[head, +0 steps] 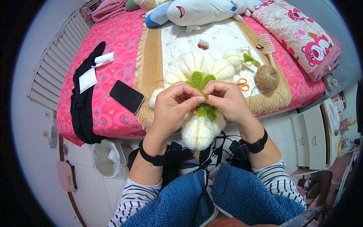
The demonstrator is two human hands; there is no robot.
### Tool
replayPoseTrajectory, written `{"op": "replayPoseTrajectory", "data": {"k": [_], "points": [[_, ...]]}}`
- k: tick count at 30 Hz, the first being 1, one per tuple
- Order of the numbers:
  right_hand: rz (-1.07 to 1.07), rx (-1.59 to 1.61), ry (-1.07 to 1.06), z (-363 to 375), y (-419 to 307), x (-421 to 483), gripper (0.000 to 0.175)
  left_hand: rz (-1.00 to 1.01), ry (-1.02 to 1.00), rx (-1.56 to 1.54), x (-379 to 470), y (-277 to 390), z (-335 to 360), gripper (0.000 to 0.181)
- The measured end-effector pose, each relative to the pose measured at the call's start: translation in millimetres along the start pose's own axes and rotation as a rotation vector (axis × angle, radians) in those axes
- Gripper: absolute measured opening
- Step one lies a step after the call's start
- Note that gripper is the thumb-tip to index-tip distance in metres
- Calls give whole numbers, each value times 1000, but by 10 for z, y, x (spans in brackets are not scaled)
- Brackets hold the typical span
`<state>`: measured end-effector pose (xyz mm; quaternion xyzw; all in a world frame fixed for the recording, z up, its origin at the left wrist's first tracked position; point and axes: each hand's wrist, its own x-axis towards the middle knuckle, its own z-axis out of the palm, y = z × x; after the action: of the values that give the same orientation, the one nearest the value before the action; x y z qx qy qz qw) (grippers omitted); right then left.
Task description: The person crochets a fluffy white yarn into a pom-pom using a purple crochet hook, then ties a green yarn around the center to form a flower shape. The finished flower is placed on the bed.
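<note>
My left hand (178,106) and my right hand (227,99) meet in front of me, thumbs and forefingers pinched together on a fuzzy green yarn piece (197,81). Whatever is between the fingertips is too small to make out. The green piece joins a cluster of plump white fuzzy yarn bulbs with tan lines. One white bulb (198,133) hangs below my hands, past the bed's edge, with a brown tuft at its tip. Other white bulbs (194,62) rest on the quilted mat beyond. Orange-handled scissors (244,84) lie right of my right hand, beside a brown yarn ball (267,77).
A phone (126,96), black cloth (82,107) and white paper (88,80) lie on the pink bedspread at left. A pink hairbrush (266,45), a small grey-and-red object (203,44) and a plush toy (204,12) are farther back. A lined bin (107,159) stands on the floor.
</note>
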<state>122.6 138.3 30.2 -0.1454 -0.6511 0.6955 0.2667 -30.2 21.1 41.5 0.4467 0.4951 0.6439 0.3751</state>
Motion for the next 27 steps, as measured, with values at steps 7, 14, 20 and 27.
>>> {"op": "replayPoseTrajectory", "data": {"k": [7,14,20,27], "points": [[88,94,123,-4,-128,-10,16,11,103,-2,-20,97,-48,9],[60,119,118,-76,-207,-39,20,290,142,402,-134,311,-28,13],[58,112,102,-2,-182,-61,19,99,176,37,-38,228,58,11],[78,67,31,90,-224,-146,18,221,140,-42,-87,212,123,10]]}}
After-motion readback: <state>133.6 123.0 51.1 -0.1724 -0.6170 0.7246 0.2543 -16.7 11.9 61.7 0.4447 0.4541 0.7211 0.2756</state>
